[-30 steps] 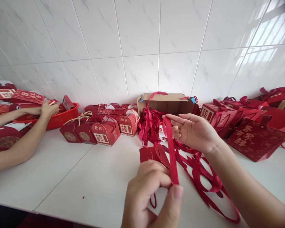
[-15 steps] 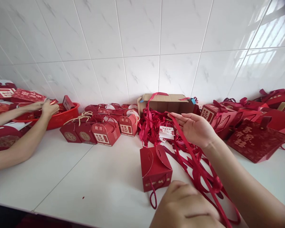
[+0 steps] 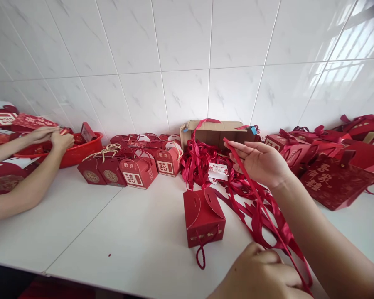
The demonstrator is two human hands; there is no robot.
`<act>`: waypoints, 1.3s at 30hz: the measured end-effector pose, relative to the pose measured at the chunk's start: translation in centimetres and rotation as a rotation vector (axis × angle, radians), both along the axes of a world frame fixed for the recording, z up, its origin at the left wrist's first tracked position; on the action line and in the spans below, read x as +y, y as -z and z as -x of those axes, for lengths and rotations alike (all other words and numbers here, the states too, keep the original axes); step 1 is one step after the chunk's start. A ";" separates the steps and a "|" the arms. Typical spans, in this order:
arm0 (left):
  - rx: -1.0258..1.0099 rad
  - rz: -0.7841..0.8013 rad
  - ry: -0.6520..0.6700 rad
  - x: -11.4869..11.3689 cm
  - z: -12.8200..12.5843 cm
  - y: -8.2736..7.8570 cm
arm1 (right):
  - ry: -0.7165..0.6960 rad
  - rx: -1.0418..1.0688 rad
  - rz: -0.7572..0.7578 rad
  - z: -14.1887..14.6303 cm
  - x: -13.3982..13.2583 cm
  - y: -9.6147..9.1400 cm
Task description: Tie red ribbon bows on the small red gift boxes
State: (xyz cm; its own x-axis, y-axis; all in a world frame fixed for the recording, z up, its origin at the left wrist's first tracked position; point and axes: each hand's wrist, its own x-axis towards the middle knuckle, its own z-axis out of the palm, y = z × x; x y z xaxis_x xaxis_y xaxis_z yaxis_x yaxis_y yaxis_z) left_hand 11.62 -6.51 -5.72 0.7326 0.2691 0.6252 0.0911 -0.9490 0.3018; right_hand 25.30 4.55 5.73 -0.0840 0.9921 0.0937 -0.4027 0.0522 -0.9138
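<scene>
A long red ribbon (image 3: 258, 195) stretches taut between my two hands. My right hand (image 3: 262, 162) is raised above the table with its fingers pressed together on the ribbon's upper end. My left hand (image 3: 262, 274) is a closed fist at the bottom edge, gripping the ribbon's lower end. A small red gift box (image 3: 203, 218) with a cord handle stands on the white table (image 3: 118, 236), just left of the ribbon and touched by neither hand. A heap of loose red ribbons (image 3: 202, 164) lies behind it.
An open cardboard box (image 3: 216, 133) sits against the tiled wall. Several finished red boxes (image 3: 134, 168) stand at centre left. Flat red boxes (image 3: 336, 182) pile up at the right. Another person's hands (image 3: 54, 139) work at a red basin (image 3: 77, 153) on the left.
My left hand pulled the ribbon down and to the right, uncovering the small red box. My right hand lifted a little and the ribbon drew taut.
</scene>
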 end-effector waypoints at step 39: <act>-0.238 0.378 -0.908 5.4 6.8 -3.4 | -0.419 -0.980 -0.108 1.4 -1.5 0.2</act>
State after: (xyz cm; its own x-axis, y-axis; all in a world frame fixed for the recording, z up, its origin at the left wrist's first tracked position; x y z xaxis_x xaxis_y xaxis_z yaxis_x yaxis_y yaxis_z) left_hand 4.86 -1.16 -2.31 0.0193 0.8734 0.4866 0.6294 -0.3888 0.6729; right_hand 23.90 3.01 5.58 -0.5024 0.8571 -0.1140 0.4998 0.1803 -0.8472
